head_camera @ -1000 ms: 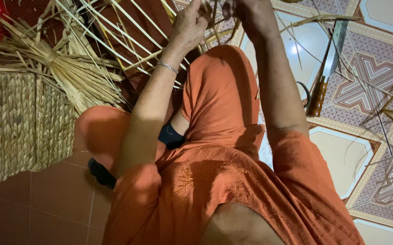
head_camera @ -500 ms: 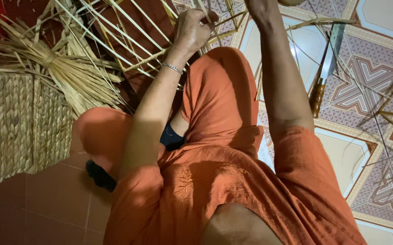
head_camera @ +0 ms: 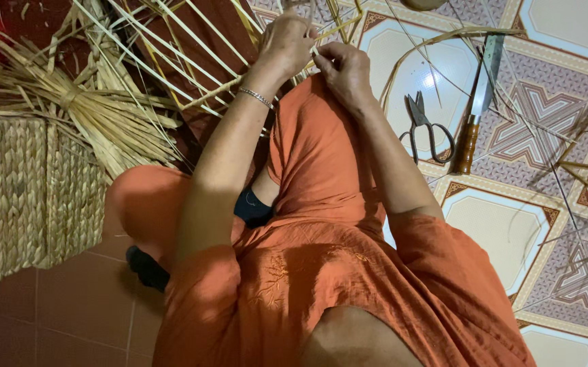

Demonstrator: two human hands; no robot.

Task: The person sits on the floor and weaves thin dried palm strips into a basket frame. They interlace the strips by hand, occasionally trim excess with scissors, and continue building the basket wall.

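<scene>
The left hand [head_camera: 287,42] and right hand [head_camera: 345,68] are meeting just above the raised knee, pinching straw strands [head_camera: 171,47] fanning out to the left. A woven basket [head_camera: 29,197] is sitting on the floor [head_camera: 69,319] at far left, under a straw bundle [head_camera: 97,115]. Scissors [head_camera: 424,126] and a knife [head_camera: 477,109] are lying side by side on the floor to the right.

- We note dry, matt straw strips [head_camera: 171,47] under our left hand [head_camera: 286,42].
- Beside our right hand [head_camera: 345,68]: dull metal scissors [head_camera: 424,126], knife [head_camera: 477,102] with glossy wooden handle.
- Glossy patterned floor tiles [head_camera: 552,27]; rough woven basket [head_camera: 29,197].
</scene>
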